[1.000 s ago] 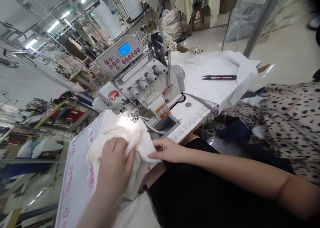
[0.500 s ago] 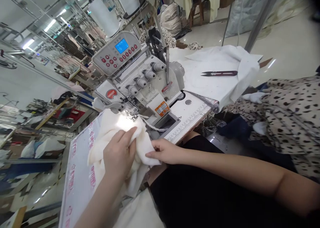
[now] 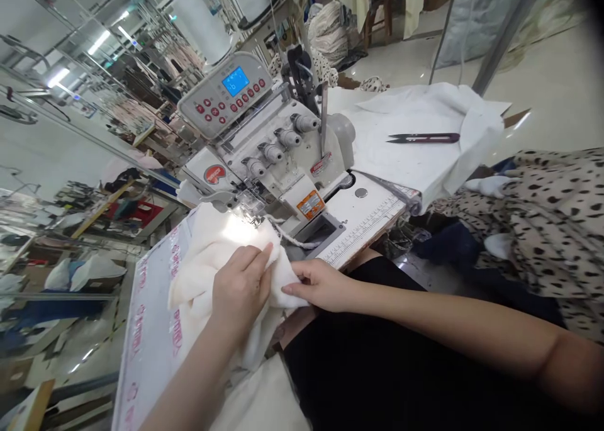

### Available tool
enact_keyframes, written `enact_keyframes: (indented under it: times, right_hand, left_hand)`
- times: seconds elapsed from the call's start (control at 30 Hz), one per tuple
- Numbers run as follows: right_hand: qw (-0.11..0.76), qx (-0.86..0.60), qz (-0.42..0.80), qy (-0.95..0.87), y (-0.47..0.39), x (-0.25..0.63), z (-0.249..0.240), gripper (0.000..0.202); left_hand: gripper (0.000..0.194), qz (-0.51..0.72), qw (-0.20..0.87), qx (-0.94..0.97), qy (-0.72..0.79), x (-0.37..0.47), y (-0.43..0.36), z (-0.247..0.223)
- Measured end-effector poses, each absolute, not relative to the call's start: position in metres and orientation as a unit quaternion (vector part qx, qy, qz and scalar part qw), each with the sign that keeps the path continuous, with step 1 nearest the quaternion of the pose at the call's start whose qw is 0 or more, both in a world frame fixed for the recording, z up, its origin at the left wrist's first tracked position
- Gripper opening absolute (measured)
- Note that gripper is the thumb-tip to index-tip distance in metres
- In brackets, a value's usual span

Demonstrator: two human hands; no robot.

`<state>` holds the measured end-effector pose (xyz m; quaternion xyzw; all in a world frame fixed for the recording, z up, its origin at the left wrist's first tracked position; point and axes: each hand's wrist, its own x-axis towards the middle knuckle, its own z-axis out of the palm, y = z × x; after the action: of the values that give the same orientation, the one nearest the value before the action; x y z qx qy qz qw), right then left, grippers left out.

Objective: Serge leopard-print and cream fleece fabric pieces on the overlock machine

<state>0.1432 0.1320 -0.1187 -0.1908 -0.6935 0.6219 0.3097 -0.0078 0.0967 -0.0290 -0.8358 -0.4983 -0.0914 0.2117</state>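
Cream-coloured soft fabric (image 3: 201, 255) lies bunched at the front of an overlock sewing machine (image 3: 278, 148), its far edge under the lit presser foot (image 3: 252, 220). My left hand (image 3: 243, 286) pinches a fold of this fabric a little in front of the foot. To its right, my right hand (image 3: 321, 284) grips the fabric's right edge between thumb and fingers. Part of the fabric hangs down below my hands toward my lap, and my left forearm hides some of it.
Dark thread snips (image 3: 425, 138) rest on white cloth (image 3: 377, 119) right of the machine. A ruler-marked plate (image 3: 363, 220) forms the machine's front right edge. Spotted fabric (image 3: 561, 211) is piled at the right. Thread cones (image 3: 201, 25) stand behind the control panel (image 3: 226, 94).
My left hand has shifted slightly right, closer to my right hand, still pinching the fabric. My right hand keeps its hold on the edge. The camera view has moved a little.
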Motion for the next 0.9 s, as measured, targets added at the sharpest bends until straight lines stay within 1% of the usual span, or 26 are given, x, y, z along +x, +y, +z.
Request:
enact_keyframes:
  times: [0.17,0.23,0.3,0.37,0.43,0.53,0.57,0.6,0.63,0.67,0.73,0.77,0.83,0.87,0.9]
  right_hand:
    - [0.334,-0.200,0.592,-0.705,0.147,0.139,-0.112,0.017]
    - [0.349,-0.199,0.588,-0.702,0.154,0.134,-0.111,0.017]
    - [0.345,-0.201,0.597,-0.696,0.158,0.129,-0.112,0.015]
    - [0.315,-0.211,0.621,-0.686,0.157,0.125,-0.115,0.016]
    - [0.260,-0.221,0.661,-0.668,0.150,0.125,-0.117,0.016]
    - [0.140,-0.173,0.739,-0.636,0.136,0.134,-0.117,0.016]
    - [0.113,-0.154,0.754,-0.628,0.133,0.138,-0.116,0.018]
    - [0.110,-0.138,0.754,-0.632,0.130,0.142,-0.115,0.019]
    - [0.135,-0.126,0.738,-0.649,0.128,0.146,-0.114,0.020]
    - [0.180,-0.118,0.706,-0.675,0.128,0.149,-0.114,0.020]
    - [0.281,-0.104,0.615,-0.729,0.131,0.151,-0.116,0.021]
    - [0.317,-0.103,0.577,-0.745,0.134,0.150,-0.118,0.020]
    - [0.348,-0.134,0.561,-0.739,0.139,0.145,-0.123,0.019]
    - [0.351,-0.157,0.579,-0.719,0.140,0.141,-0.125,0.024]
    - [0.345,-0.173,0.608,-0.694,0.140,0.135,-0.126,0.033]
  left_hand:
    - [0.019,-0.051,0.225,-0.811,-0.537,-0.011,0.111,-0.023]
    - [0.021,-0.034,0.238,-0.796,-0.555,-0.010,0.118,-0.022]
    - [0.024,-0.027,0.255,-0.777,-0.574,-0.006,0.123,-0.022]
    - [0.023,-0.042,0.259,-0.763,-0.590,-0.001,0.124,-0.022]
    - [0.022,-0.068,0.244,-0.760,-0.598,0.003,0.118,-0.022]
    - [0.032,-0.095,0.251,-0.744,-0.612,-0.004,0.094,-0.023]
    - [0.035,-0.093,0.265,-0.732,-0.620,-0.011,0.084,-0.023]
    - [0.036,-0.088,0.277,-0.720,-0.630,-0.021,0.074,-0.024]
    - [0.036,-0.084,0.284,-0.708,-0.641,-0.033,0.066,-0.024]
    - [0.033,-0.080,0.282,-0.699,-0.653,-0.046,0.059,-0.024]
    - [0.026,-0.065,0.247,-0.684,-0.683,-0.071,0.048,-0.022]
    - [0.023,-0.055,0.220,-0.674,-0.703,-0.081,0.045,-0.018]
    - [0.021,-0.033,0.159,-0.647,-0.745,-0.090,0.039,-0.006]
    - [0.022,-0.028,0.135,-0.637,-0.759,-0.089,0.036,0.003]
    - [0.022,-0.031,0.123,-0.630,-0.766,-0.083,0.032,0.013]
